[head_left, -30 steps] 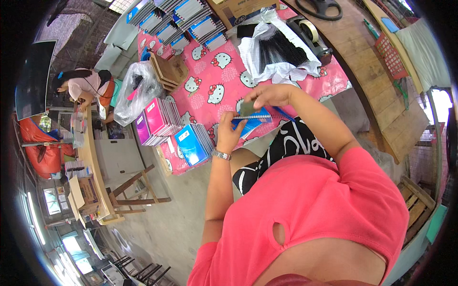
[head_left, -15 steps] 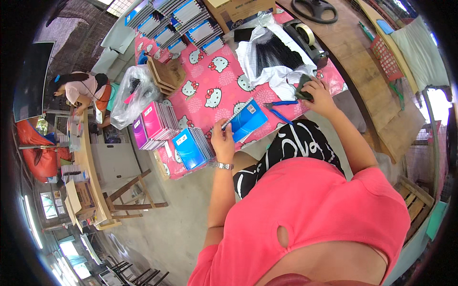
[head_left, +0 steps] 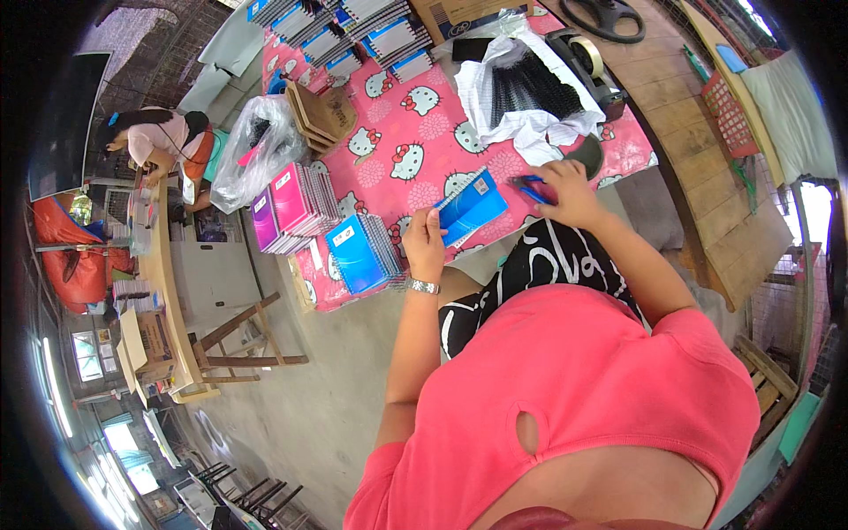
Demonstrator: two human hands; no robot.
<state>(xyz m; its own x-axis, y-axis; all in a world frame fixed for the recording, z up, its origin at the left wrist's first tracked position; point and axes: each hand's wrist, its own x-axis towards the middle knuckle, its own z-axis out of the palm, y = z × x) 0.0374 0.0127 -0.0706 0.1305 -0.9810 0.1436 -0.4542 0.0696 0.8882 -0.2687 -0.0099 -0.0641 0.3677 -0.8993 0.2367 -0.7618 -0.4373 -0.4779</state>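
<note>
A blue spiral notebook [head_left: 477, 210] lies at the table's near edge. My left hand [head_left: 425, 234] grips its left end between thumb and fingers. To its right, my right hand [head_left: 565, 196] is closed around blue-handled pliers [head_left: 533, 188], which it partly hides. A dark round pad or cloth [head_left: 586, 156] rests just beyond my right hand. White paper holding black wire spirals [head_left: 530, 88] spreads out behind the notebook. A stack of blue notebooks [head_left: 355, 256] stands left of my left hand, with pink notebooks [head_left: 300, 201] and purple notebooks [head_left: 265, 221] behind it.
Tall notebook stacks [head_left: 393, 44] and a cardboard box [head_left: 459, 18] occupy the far side of the pink table [head_left: 397, 124]. A tape dispenser [head_left: 590, 66] sits at the right. Brown boards [head_left: 322, 115] and a plastic bag [head_left: 256, 159] are at the left. Another person [head_left: 159, 146] bends over a bench.
My right hand has let go of the dark pad, moved left and taken hold of the pliers. My left hand still holds the notebook. The view has shifted slightly.
</note>
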